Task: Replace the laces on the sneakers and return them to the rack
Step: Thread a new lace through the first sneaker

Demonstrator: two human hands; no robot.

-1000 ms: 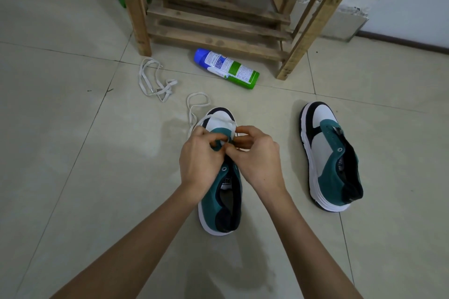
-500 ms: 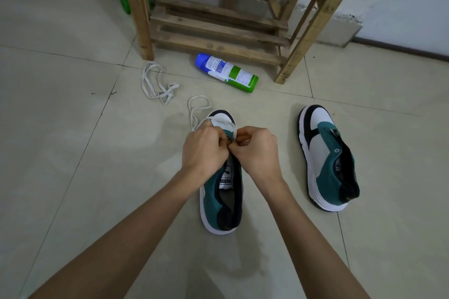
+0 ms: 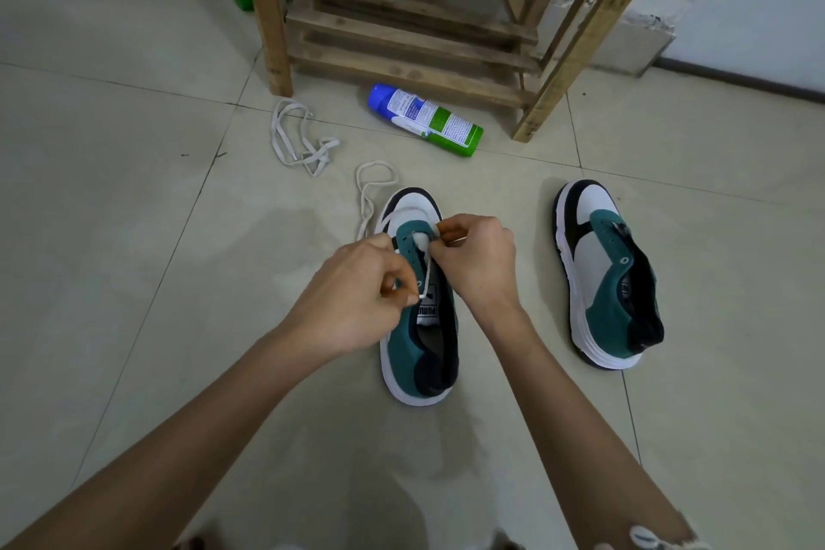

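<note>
Fingertips (image 3: 407, 298) of left hand (image 3: 357, 286) pinch lace (image 3: 427, 270) tip; right hand (image 3: 480, 259) pinches lace beside sneaker (image 3: 422, 353) eyelet.

A single head-worn camera looks forward and down, close over the floor (image 3: 134, 281); the wooden rack (image 3: 410, 31) sits along the frame's top.

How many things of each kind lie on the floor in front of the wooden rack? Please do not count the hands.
Sneakers: 2, the sneaker being laced and the sneaker standing apart
White laces: 2, the loose lace and the threaded lace
Spray cans: 1, the spray can, on its side
Total: 5
</note>
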